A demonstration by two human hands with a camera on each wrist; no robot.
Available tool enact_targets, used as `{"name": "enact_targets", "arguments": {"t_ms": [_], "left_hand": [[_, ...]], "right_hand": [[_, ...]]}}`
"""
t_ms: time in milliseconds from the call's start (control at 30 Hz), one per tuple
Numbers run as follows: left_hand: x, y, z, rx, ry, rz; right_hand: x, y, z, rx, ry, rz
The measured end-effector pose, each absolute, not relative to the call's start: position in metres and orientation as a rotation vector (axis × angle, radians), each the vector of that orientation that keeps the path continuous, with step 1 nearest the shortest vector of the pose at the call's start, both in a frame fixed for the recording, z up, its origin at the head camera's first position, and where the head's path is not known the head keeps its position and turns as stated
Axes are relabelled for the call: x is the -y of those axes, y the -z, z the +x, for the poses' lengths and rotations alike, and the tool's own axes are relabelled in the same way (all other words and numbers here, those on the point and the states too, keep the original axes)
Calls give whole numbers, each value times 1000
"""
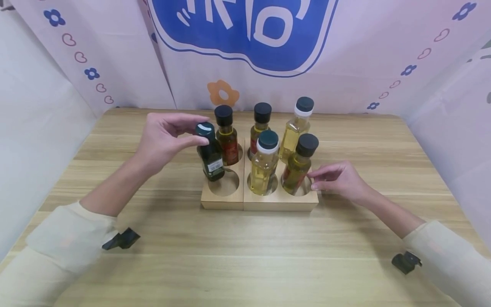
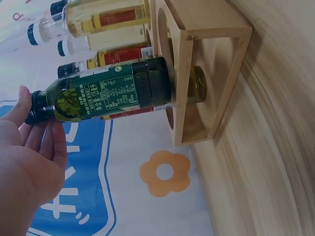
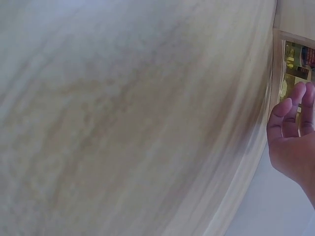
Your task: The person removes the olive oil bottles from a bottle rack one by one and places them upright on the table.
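Observation:
At its dark cap, my left hand [image 1: 165,138] pinches a small green olive oil bottle [image 1: 212,160] between thumb and fingers. Slightly tilted, the bottle hangs over the front-left round hole of a light wooden rack [image 1: 222,198]; in the left wrist view its base [image 2: 160,81] is close to the rack's top board. My right hand [image 1: 343,181] touches the rack's right end with thumb and fingertips. Its loosely bent fingers [image 3: 290,115] lie by the open end in the right wrist view. Beside it stands a black-capped oil bottle [image 1: 296,170] in the front-right hole.
More oil bottles fill other holes: a green-capped pale one [image 1: 262,170] in front, two black-capped ones [image 1: 230,147] [image 1: 261,128] and a tall pale one [image 1: 295,132] behind. The rack stands on a wooden table [image 1: 245,256]. A printed cloth [image 1: 192,72] hangs behind the table.

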State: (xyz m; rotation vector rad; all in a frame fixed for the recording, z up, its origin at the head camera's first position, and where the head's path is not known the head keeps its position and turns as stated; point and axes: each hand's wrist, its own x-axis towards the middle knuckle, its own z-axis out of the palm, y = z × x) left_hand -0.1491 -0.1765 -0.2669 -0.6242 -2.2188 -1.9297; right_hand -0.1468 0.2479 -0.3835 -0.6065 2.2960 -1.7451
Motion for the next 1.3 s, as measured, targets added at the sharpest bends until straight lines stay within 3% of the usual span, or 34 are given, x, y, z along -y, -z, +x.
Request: {"name": "enact_targets", "arguments": {"t_ms": [833, 1300], "left_hand": [[202, 267, -169, 2181, 1985, -455], [225, 269, -192, 2249, 1908, -194]], "right_hand": [[-249, 383, -146, -2296, 1733, -554], [-250, 382, -146, -2303, 1715, -578]]}}
